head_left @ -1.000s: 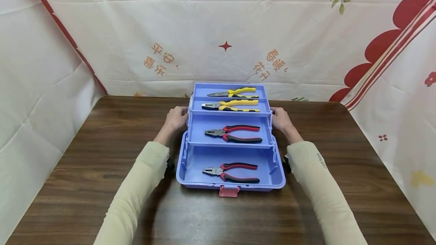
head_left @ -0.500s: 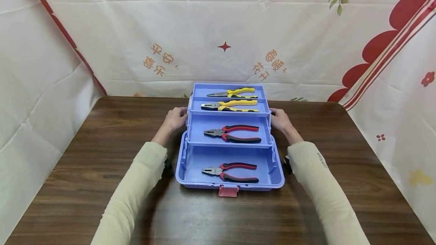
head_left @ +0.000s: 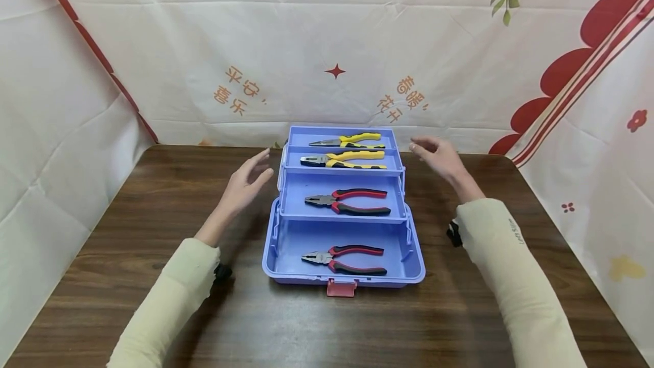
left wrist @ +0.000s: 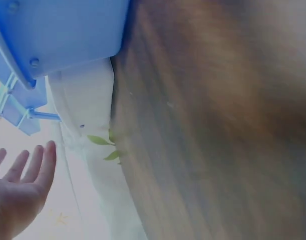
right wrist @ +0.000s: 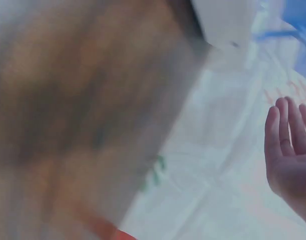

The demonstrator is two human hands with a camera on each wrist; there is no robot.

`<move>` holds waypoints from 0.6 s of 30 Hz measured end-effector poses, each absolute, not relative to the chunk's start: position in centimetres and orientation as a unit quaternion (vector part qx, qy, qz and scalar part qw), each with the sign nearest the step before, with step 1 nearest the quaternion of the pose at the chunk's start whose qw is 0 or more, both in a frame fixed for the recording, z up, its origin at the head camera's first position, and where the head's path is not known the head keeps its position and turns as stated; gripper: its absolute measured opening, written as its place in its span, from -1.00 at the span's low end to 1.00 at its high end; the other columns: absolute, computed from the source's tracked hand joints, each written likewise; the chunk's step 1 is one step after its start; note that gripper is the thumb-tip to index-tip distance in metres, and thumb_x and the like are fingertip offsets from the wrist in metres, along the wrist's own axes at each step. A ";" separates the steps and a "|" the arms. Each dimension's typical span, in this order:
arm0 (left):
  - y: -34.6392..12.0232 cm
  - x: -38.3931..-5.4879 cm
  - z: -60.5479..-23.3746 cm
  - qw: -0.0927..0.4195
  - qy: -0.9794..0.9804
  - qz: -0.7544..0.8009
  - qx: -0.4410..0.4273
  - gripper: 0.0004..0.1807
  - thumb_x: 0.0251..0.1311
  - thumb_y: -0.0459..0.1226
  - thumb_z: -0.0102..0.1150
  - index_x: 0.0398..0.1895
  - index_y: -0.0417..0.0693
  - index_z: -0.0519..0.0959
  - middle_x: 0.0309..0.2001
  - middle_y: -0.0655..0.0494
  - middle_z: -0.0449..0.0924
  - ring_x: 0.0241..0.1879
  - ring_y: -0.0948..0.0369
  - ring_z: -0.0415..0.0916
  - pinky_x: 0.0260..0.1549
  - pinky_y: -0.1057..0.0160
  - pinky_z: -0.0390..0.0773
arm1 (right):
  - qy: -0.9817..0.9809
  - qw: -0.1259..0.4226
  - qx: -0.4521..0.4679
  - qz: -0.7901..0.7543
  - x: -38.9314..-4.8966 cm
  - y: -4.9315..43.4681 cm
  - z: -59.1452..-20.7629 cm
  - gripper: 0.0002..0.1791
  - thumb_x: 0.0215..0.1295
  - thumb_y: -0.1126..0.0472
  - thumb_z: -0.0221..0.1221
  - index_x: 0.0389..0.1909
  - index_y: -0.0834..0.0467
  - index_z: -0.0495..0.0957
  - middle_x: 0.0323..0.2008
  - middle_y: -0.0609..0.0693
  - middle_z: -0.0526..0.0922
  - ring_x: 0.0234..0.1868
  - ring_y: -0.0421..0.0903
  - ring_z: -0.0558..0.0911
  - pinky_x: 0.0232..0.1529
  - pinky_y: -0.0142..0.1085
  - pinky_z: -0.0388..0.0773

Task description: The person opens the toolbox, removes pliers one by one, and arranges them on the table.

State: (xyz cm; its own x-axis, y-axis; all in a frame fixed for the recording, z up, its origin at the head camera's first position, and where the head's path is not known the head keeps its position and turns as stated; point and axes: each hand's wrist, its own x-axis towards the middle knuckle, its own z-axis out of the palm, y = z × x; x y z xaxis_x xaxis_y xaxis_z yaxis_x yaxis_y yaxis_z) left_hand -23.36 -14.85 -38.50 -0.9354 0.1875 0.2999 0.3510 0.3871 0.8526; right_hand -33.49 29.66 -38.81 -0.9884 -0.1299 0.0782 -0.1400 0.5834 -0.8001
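A blue toolbox [head_left: 276,268] stands opened out on the table, its stepped trays [head_left: 293,209] raised toward the back and a red latch [head_left: 341,288] at its front. Pliers with red-and-black handles [head_left: 357,267] lie in the bottom, and a similar pair [head_left: 360,202] in the lower tray. Two yellow-handled pliers, a blunt-nosed pair [head_left: 352,159] and a long-nosed pair [head_left: 349,139], lie in the upper compartments. My left hand [head_left: 242,183] is off the box's left side, fingers spread, holding nothing. On the other side my right hand [head_left: 439,158] is apart from the box, also holding nothing.
The brown wooden table [head_left: 128,254] reaches back to a white printed cloth [head_left: 327,33] hanging behind it and at both sides. In the left wrist view, a whitish panel [left wrist: 87,92] shows behind the blue box.
Both hands have let go of the sides of the toolbox and moved outward, the left to the left and the right to the right and up. Box and pliers stay in place.
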 end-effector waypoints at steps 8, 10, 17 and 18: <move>-15.9 -18.9 -37.8 0.072 -0.822 -0.477 -0.303 -0.12 -0.18 -0.37 0.37 0.26 -0.19 0.13 0.14 -0.14 0.21 0.05 -0.10 0.25 -0.14 -0.02 0.38 | -0.897 -0.066 0.123 0.419 -31.7 25.0 -29.8 -0.34 0.15 -0.09 0.10 0.21 0.17 0.25 0.09 0.18 0.36 0.08 0.09 0.34 0.03 -0.01 0.26; -16.2 -18.7 -38.8 0.061 -0.828 -0.453 -0.325 -0.06 -0.24 -0.29 0.42 0.27 -0.18 0.11 0.13 -0.09 0.22 0.04 -0.08 0.26 -0.15 -0.02 0.39 | -0.898 -0.087 0.128 0.412 -32.1 24.2 -29.1 -0.32 0.12 -0.12 0.12 0.22 0.12 0.25 0.11 0.14 0.36 0.10 0.07 0.33 0.05 0.00 0.23; -16.3 -18.1 -40.8 0.041 -0.847 -0.389 -0.361 0.05 -0.34 -0.11 0.47 0.29 -0.07 0.09 0.19 0.08 0.14 0.10 0.04 0.20 -0.10 0.00 0.35 | -0.890 -0.153 0.139 0.406 -33.8 21.1 -28.1 -0.25 0.03 -0.19 0.17 0.23 0.04 0.24 0.14 0.03 0.32 0.15 0.00 0.27 0.11 0.01 0.14; -16.3 -18.0 -40.8 0.042 -0.849 -0.384 -0.360 0.05 -0.35 -0.11 0.47 0.29 -0.06 0.09 0.20 0.09 0.13 0.11 0.06 0.19 -0.11 0.01 0.36 | -0.889 -0.162 0.142 0.405 -33.9 20.7 -28.0 -0.25 0.02 -0.19 0.17 0.23 0.04 0.24 0.14 0.03 0.32 0.15 -0.01 0.26 0.11 -0.01 0.14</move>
